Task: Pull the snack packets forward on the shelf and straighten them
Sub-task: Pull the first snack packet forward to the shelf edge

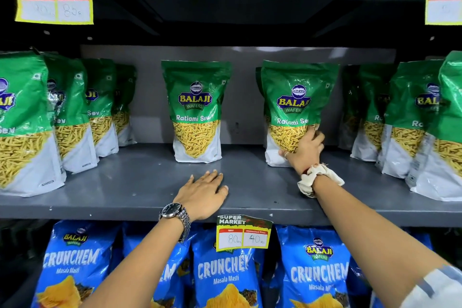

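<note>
1. On the grey shelf (125, 182), your right hand (305, 150) grips the lower corner of a green Ratlami Sev packet (292, 107), low enough to slide it without tipping.
2. Your left hand (202, 195) lies open and flat near the front edge, likely bracing you.
3. Beside it, the middle packet (196, 112) stands upright, set well back.

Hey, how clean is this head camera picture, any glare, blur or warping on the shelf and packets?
Head view: wide-angle warping bows the grey metal shelf edge and stretches the outer green Ratlami Sev packets; glare streaks their glossy tops; edges look soft, the centre packet sharp; the recess under the upper shelf is dark.
</note>
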`<state>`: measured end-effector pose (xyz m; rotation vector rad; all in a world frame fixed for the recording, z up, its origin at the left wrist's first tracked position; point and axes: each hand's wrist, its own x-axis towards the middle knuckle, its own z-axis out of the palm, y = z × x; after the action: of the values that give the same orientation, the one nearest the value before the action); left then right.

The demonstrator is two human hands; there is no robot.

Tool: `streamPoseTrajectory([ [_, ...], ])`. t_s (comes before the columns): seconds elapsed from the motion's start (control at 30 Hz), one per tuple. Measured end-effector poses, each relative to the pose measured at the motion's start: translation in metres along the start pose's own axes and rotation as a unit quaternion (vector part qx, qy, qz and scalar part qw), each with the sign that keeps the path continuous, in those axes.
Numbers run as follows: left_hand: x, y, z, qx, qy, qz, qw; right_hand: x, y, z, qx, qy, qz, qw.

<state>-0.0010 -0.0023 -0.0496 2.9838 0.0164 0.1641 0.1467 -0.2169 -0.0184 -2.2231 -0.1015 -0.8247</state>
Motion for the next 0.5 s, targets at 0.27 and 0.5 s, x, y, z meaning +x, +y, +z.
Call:
streamPoseTrajectory([
  [0.27, -0.003, 0.002, -0.001, 0.007, -0.001, -0.001, 1.000, -0.041, 0.010, -0.042, 0.031, -0.001, -0.041, 0.999],
  [0.5, -0.003, 0.002, -0.001, 0.009, 0.006, -0.006, 1.000, -0.069, 0.017, -0.073, 0.055, 0.018, -0.055, 0.997],
])
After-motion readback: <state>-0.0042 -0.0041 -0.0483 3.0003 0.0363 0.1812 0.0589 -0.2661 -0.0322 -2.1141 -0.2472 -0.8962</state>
